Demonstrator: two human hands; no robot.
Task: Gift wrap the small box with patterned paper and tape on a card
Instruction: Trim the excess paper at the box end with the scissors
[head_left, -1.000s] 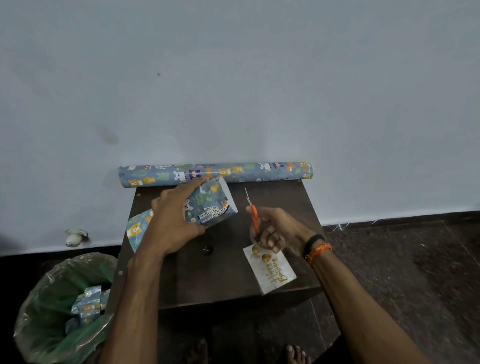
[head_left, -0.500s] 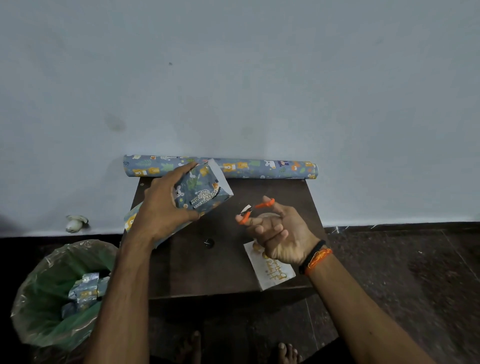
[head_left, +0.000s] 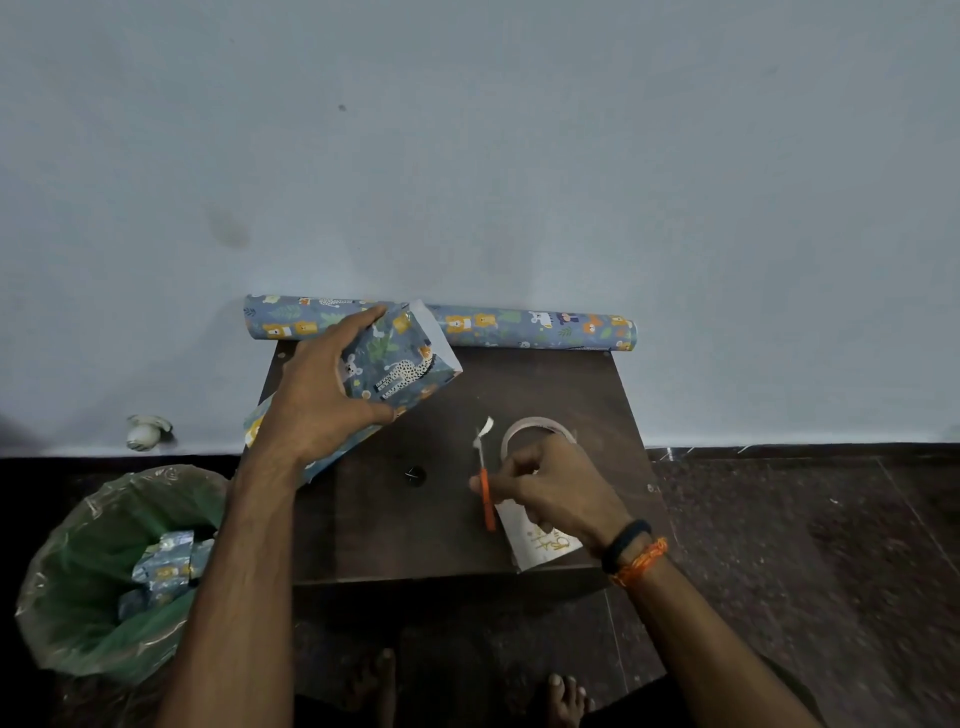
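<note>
Currently my left hand (head_left: 317, 410) clamps the part-wrapped box (head_left: 400, 364) to keep its folds shut, while my right hand (head_left: 550, 488), beside the tape roll (head_left: 537, 431), grips scissors (head_left: 485, 493) carrying a cut tape strip (head_left: 483, 431).

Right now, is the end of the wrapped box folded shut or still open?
Still open. The box, held tilted in the left hand, shows a loose flap with its white underside sticking out at the far end, not yet folded down or taped.

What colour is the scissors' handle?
Orange: the scissors in the right hand show best in the head view.
</note>
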